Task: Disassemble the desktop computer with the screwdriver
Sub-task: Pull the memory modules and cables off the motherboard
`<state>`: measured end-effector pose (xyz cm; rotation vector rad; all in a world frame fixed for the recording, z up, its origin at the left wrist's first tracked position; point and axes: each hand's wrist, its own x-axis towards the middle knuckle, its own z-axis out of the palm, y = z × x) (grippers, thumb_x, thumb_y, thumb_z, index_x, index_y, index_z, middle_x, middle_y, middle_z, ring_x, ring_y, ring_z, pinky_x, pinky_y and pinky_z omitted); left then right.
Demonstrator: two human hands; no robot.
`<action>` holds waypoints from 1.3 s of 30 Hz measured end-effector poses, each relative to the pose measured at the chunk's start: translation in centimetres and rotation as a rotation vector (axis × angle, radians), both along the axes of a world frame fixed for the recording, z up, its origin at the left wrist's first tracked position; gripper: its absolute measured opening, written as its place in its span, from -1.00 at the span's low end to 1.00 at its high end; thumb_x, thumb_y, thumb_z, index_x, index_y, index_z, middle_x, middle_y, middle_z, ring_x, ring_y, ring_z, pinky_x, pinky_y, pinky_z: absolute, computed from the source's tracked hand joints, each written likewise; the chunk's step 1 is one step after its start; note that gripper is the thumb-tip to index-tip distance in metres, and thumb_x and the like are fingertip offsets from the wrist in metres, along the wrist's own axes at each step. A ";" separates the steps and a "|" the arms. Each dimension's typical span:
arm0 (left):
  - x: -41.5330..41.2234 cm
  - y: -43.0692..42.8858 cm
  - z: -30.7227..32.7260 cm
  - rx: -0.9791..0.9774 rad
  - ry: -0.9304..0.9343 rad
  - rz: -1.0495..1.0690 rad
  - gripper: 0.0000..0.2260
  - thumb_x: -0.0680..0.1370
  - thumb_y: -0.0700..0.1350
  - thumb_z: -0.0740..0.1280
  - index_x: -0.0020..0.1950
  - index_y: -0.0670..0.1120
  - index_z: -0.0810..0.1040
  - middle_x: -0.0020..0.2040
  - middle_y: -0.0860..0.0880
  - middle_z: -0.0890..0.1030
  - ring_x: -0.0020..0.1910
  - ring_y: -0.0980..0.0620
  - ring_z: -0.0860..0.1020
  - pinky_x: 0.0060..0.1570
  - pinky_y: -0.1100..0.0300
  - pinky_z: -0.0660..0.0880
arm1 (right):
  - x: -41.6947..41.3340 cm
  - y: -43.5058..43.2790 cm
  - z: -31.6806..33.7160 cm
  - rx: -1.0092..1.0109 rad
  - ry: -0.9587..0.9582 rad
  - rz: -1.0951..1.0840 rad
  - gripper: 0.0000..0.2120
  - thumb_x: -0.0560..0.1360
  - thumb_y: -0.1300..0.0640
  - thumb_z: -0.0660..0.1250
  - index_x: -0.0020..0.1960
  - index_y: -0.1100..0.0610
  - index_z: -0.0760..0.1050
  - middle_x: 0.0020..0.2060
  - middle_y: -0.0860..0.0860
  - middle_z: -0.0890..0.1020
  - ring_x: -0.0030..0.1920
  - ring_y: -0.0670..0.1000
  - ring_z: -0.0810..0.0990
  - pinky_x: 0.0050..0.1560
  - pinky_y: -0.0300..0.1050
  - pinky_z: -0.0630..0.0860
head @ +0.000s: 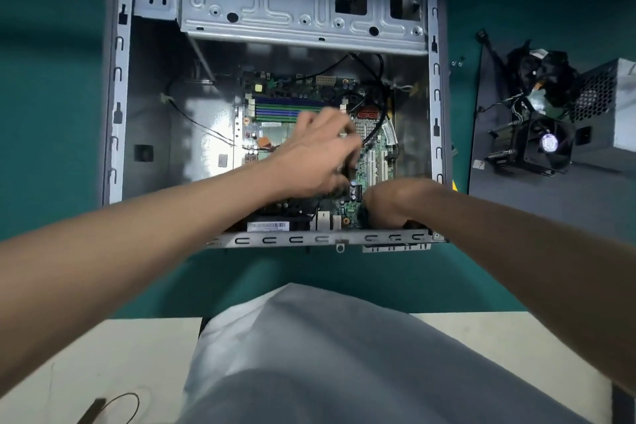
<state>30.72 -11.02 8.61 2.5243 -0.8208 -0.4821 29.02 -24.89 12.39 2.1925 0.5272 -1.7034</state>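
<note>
Left hand (320, 151) blurred, right hand (395, 203) curled, grips unclear; tugging the motherboard (375, 162) could snag attached black cables (366, 139)

Around my fingers (335, 119), the computer case (303, 7) is bare grey sheet metal, stamped with ridges. It has a dull sheen, with a bright glare patch to the left of my fingers. Under my fingers, the motherboard (364, 165) is a green, slightly glossy board with white plastic slots. Black plastic-sheathed cables (380, 89) loop just beyond them. The tabletop (51, 79) has a smooth, matt green covering. Far right of my fingers, a power supply (616, 120) is matt grey metal with a perforated grille, beside a black plastic cooling fan (540, 144).
</note>
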 end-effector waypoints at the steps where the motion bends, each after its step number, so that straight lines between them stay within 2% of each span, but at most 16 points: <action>1: 0.0 -0.4 -0.1 -0.045 0.089 -0.035 -0.81 0.41 0.06 0.45 -0.05 0.07 0.54 0.32 0.00 0.36 0.37 0.01 0.15 0.38 -0.01 0.04 | -0.1 0.0 -0.2 0.014 -0.018 -0.043 -0.70 0.63 0.16 0.13 0.31 0.23 0.41 0.15 0.09 0.51 0.05 0.03 0.47 0.09 -0.11 0.45; 3: -0.2 -1.0 -1.2 -0.066 0.186 -0.113 -0.86 0.42 0.05 0.45 -0.03 0.13 0.62 0.45 -0.04 0.25 0.46 0.01 0.03 0.45 -0.04 -0.11 | -0.1 0.0 -0.5 0.051 -0.040 -0.143 -0.72 0.63 0.14 0.12 0.30 0.20 0.41 0.13 0.07 0.49 0.01 0.05 0.47 0.06 -0.08 0.45; 5: -0.7 -1.5 -2.8 -0.029 0.141 -0.210 -0.77 0.47 0.04 0.41 0.12 0.15 0.62 0.57 -0.06 -0.06 0.52 0.01 -0.24 0.43 -0.08 -0.35 | -0.2 0.0 -0.6 0.082 -0.062 -0.238 -0.65 0.63 0.15 0.12 0.39 0.22 0.32 0.26 0.18 0.40 0.05 0.10 0.49 0.05 -0.05 0.44; 8: -1.5 -2.8 -4.9 -0.045 0.108 -0.252 -0.70 0.61 0.03 0.18 0.28 0.03 0.54 0.54 0.02 -0.27 0.38 0.17 -0.55 0.30 -0.02 -0.51 | -0.4 0.0 -0.7 0.120 -0.069 -0.328 -0.55 0.63 0.18 0.11 0.49 0.25 0.19 0.38 0.27 0.30 0.22 0.21 0.49 0.14 -0.04 0.42; 10: -1.9 -4.0 -6.0 -0.073 0.150 -0.195 -0.69 0.59 0.01 0.24 0.25 -0.13 0.50 0.48 0.15 -0.18 0.37 0.25 -0.42 0.37 -0.11 -0.31 | -0.5 0.0 -0.5 0.105 -0.092 -0.366 -0.60 0.61 0.24 0.11 0.41 0.35 0.27 0.31 0.26 0.41 0.19 0.19 0.51 0.05 -0.09 0.41; 12: -2.2 -4.6 -6.7 -0.116 0.189 -0.098 -0.69 0.51 -0.05 0.36 0.18 -0.18 0.52 0.40 0.22 -0.09 0.33 0.26 -0.27 0.36 -0.23 0.04 | -0.5 -0.2 -0.3 0.085 -0.102 -0.411 -0.60 0.60 0.29 0.12 0.40 0.41 0.25 0.25 0.24 0.46 0.15 0.16 0.53 -0.02 -0.11 0.39; 14: -2.3 -4.6 -7.4 -0.181 0.172 0.001 -0.62 0.46 -0.12 0.42 0.24 -0.24 0.52 0.36 0.23 -0.01 0.31 0.31 -0.23 0.29 -0.22 0.17 | -0.6 -0.1 -0.4 0.089 -0.101 -0.450 -0.59 0.59 0.30 0.12 0.40 0.42 0.22 0.27 0.25 0.44 0.14 0.18 0.54 0.00 -0.10 0.42; 19: -2.7 -5.3 -7.8 -0.240 0.135 -0.060 -0.45 0.43 -0.08 0.45 0.38 0.01 0.34 0.33 0.17 0.08 0.30 0.17 -0.19 0.20 -0.02 0.10 | -0.6 0.0 -0.8 0.056 -0.121 -0.495 -0.43 0.60 0.30 0.14 0.48 0.46 -0.05 0.40 0.35 0.30 0.24 0.22 0.48 0.08 -0.07 0.40; 23: -2.6 -5.4 -7.9 -0.318 0.319 0.030 -0.44 0.45 -0.09 0.44 0.31 0.18 0.21 0.26 0.24 0.11 0.23 0.19 -0.02 0.18 0.05 0.11 | -0.7 0.1 -0.9 0.044 -0.098 -0.387 -0.66 0.61 0.20 0.17 0.32 0.34 0.41 0.22 0.28 0.50 0.11 0.17 0.52 0.00 -0.10 0.39; 25: -2.5 -5.6 -7.8 -0.319 0.390 0.057 -0.51 0.48 -0.03 0.40 0.24 0.23 0.17 0.24 0.26 0.12 0.22 0.16 -0.02 0.14 0.07 0.19 | -0.7 0.2 -0.5 0.030 -0.059 -0.348 -0.69 0.61 0.17 0.17 0.28 0.29 0.47 0.20 0.22 0.53 0.10 0.15 0.52 0.00 -0.11 0.38; 29: -2.4 -5.8 -7.6 -0.317 0.375 0.029 -0.58 0.50 0.02 0.37 0.24 0.19 0.22 0.25 0.22 0.14 0.25 0.15 -0.02 0.19 0.05 0.14 | -0.2 1.0 1.4 0.006 -0.056 -0.233 -0.69 0.61 0.22 0.18 0.34 0.15 0.41 0.20 0.16 0.50 0.13 0.12 0.49 -0.03 -0.10 0.35; 31: -2.4 -5.5 -7.5 -0.288 0.190 -0.077 -0.59 0.51 -0.03 0.37 0.31 0.05 0.33 0.33 0.05 0.22 0.33 0.07 0.02 0.30 -0.01 0.03 | 0.5 1.5 2.6 -0.046 -0.090 -0.073 -0.66 0.57 0.25 0.25 0.31 0.04 0.35 0.09 0.13 0.44 0.18 0.16 0.45 -0.02 -0.05 0.37; 33: -2.9 -5.2 -7.5 -0.351 0.067 -0.038 -0.50 0.43 -0.14 0.44 0.32 -0.12 0.37 0.29 -0.14 0.36 0.28 0.05 0.14 0.30 -0.12 0.03 | 1.3 1.5 3.5 -0.047 -0.098 0.036 -0.74 0.56 0.25 0.26 0.23 0.10 0.39 -0.08 0.08 0.38 0.02 0.09 0.40 -0.04 -0.04 0.35; 35: -3.2 -5.2 -6.9 -0.439 0.097 0.091 -0.42 0.35 -0.22 0.46 0.31 -0.17 0.32 0.25 -0.15 0.39 0.20 0.02 0.21 0.22 -0.18 0.19 | 1.7 0.9 4.1 0.026 -0.097 0.051 -0.79 0.60 0.22 0.19 0.23 0.18 0.40 -0.05 0.13 0.44 -0.01 0.12 0.42 -0.06 -0.05 0.29; 37: -2.9 -5.4 -6.9 -0.328 0.003 -0.040 -0.48 0.40 -0.14 0.45 0.32 -0.17 0.39 0.25 -0.19 0.40 0.25 0.02 0.15 0.25 -0.15 0.13 | 1.7 0.3 4.5 0.122 -0.133 0.025 -0.73 0.63 0.20 0.11 0.27 0.26 0.42 0.08 0.24 0.53 0.07 0.25 0.51 -0.13 -0.04 0.31; 39: -2.5 -5.5 -7.3 -0.236 -0.049 -0.156 -0.57 0.47 -0.08 0.39 0.31 -0.14 0.45 0.25 -0.19 0.39 0.30 0.02 0.09 0.28 -0.07 -0.02 | 1.5 0.4 5.0 0.124 -0.081 0.159 -0.78 0.61 0.21 0.16 0.19 0.22 0.48 0.02 0.19 0.55 -0.04 0.21 0.55 -0.26 -0.13 0.35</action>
